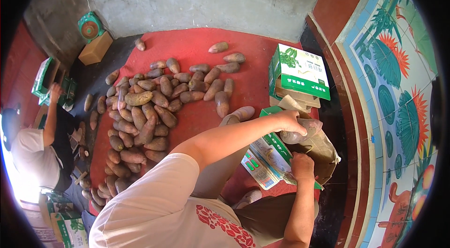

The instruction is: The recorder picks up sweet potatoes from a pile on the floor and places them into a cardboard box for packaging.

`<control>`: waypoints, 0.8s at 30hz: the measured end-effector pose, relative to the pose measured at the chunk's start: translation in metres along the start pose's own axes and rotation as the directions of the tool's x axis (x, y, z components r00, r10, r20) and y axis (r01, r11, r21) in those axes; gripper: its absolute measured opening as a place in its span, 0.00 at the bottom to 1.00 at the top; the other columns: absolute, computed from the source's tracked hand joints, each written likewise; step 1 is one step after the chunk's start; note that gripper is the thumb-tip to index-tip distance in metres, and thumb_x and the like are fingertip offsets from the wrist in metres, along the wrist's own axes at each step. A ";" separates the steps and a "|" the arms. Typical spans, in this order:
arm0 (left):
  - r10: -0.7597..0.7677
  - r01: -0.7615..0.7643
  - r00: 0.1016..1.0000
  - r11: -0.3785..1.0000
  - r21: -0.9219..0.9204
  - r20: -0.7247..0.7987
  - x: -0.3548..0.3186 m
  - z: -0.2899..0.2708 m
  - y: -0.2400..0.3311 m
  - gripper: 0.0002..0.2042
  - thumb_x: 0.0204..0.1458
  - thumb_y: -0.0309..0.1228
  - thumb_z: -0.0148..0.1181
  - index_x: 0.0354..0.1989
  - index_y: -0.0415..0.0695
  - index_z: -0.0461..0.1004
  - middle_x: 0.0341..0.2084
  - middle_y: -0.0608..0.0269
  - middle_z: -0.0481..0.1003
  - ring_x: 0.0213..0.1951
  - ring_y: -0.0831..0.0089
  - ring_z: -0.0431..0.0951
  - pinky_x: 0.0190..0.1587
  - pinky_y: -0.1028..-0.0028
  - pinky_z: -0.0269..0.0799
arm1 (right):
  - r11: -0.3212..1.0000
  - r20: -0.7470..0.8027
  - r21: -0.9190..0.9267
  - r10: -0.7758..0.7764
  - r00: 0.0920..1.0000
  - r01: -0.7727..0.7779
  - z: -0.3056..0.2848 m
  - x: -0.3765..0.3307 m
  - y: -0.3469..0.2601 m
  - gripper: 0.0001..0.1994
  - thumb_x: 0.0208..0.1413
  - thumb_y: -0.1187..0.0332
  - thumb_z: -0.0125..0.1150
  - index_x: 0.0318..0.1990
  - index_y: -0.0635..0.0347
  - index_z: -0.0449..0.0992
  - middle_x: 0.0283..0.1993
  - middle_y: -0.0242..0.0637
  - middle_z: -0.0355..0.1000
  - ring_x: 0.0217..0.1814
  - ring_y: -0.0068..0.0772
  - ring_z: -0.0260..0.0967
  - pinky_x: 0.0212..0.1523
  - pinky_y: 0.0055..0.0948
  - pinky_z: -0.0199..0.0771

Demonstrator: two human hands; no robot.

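You are leaning over a green and white carton lined with brown paper, which is sitting on the red mat just right of your knee. Your left hand is reaching across your body with its grip curled around a long reddish-brown sweet potato, fingers wrapping over the top of it, holding it just above the paper lining at the carton's mouth. Your right hand is resting at the carton's near edge with its grip pressed together on the flap and the paper there, keeping hold of that rim. One more sweet potato is lying on the mat just behind your left forearm, touching the carton's left side or very nearly so; you cannot tell which from here. A large heap of sweet potatoes is spreading over the mat to your left, well apart from the carton, with a few loose ones lying farther back near the wall. A second green and white carton is standing just beyond the one you are handling, its flaps open. At the far left another person in a white shirt is crouching with a hand raised to a green carton. A green fan-like device is sitting on a small cardboard box near the grey wall.
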State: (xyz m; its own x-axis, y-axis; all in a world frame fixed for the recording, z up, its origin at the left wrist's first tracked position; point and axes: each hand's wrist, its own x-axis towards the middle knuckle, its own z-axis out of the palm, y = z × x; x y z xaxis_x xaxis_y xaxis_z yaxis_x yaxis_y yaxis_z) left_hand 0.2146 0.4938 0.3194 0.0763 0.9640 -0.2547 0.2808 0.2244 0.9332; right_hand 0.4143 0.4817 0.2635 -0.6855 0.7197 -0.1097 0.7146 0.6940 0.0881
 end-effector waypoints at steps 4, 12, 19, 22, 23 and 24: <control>-0.078 0.069 0.996 0.979 0.192 0.039 0.008 0.004 -0.006 0.38 0.30 0.45 0.69 0.52 0.35 0.67 0.46 0.46 0.72 0.47 0.61 0.73 0.47 0.68 0.69 | 0.999 0.054 0.019 0.034 0.998 -0.035 -0.001 0.001 -0.001 0.08 0.49 0.62 0.60 0.33 0.56 0.76 0.30 0.41 0.75 0.35 0.44 0.74 0.37 0.38 0.73; -0.148 0.101 0.984 0.922 0.373 0.100 0.027 0.019 -0.014 0.39 0.29 0.47 0.68 0.52 0.37 0.68 0.47 0.47 0.72 0.47 0.59 0.73 0.47 0.67 0.70 | 1.000 0.009 -0.005 -0.025 1.000 0.026 0.000 -0.005 -0.002 0.05 0.49 0.64 0.59 0.29 0.54 0.76 0.27 0.38 0.75 0.33 0.39 0.75 0.34 0.36 0.74; -0.134 0.068 0.988 0.822 0.566 0.077 0.039 0.025 -0.031 0.38 0.32 0.45 0.68 0.55 0.41 0.66 0.45 0.49 0.73 0.47 0.59 0.74 0.47 0.67 0.70 | 1.000 0.023 0.005 -0.005 1.000 0.005 -0.008 -0.003 -0.005 0.07 0.49 0.62 0.60 0.30 0.53 0.76 0.28 0.38 0.75 0.34 0.40 0.75 0.34 0.36 0.74; -0.069 0.022 0.995 0.833 0.552 0.066 0.038 0.026 -0.038 0.36 0.37 0.39 0.66 0.59 0.44 0.62 0.46 0.51 0.73 0.48 0.58 0.73 0.47 0.65 0.70 | 1.000 0.016 0.008 -0.007 1.000 0.007 -0.005 -0.002 -0.003 0.07 0.50 0.62 0.59 0.29 0.53 0.75 0.28 0.38 0.75 0.34 0.40 0.75 0.34 0.37 0.74; 0.043 -0.043 0.999 0.833 0.551 0.012 0.032 0.030 -0.040 0.35 0.38 0.38 0.66 0.59 0.44 0.62 0.45 0.51 0.73 0.47 0.58 0.74 0.47 0.65 0.70 | 1.000 0.017 0.007 -0.008 1.000 0.008 -0.003 -0.001 -0.001 0.07 0.50 0.62 0.59 0.29 0.53 0.75 0.28 0.38 0.75 0.34 0.40 0.75 0.34 0.37 0.74; 0.156 -0.108 0.987 0.825 0.554 -0.041 0.027 0.032 -0.039 0.35 0.38 0.38 0.66 0.58 0.44 0.62 0.44 0.52 0.74 0.46 0.58 0.74 0.47 0.65 0.70 | 1.000 0.006 -0.002 0.015 1.000 -0.015 -0.002 -0.002 0.002 0.07 0.50 0.62 0.59 0.29 0.53 0.75 0.28 0.38 0.75 0.33 0.40 0.75 0.34 0.37 0.74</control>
State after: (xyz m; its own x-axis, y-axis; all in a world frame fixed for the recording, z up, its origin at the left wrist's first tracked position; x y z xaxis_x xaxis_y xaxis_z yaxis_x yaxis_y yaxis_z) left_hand 0.2367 0.5062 0.2680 0.0799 0.9922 -0.0952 0.7538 0.0024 0.6571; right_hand 0.4170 0.4814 0.2658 -0.6739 0.7299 -0.1145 0.7243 0.6833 0.0921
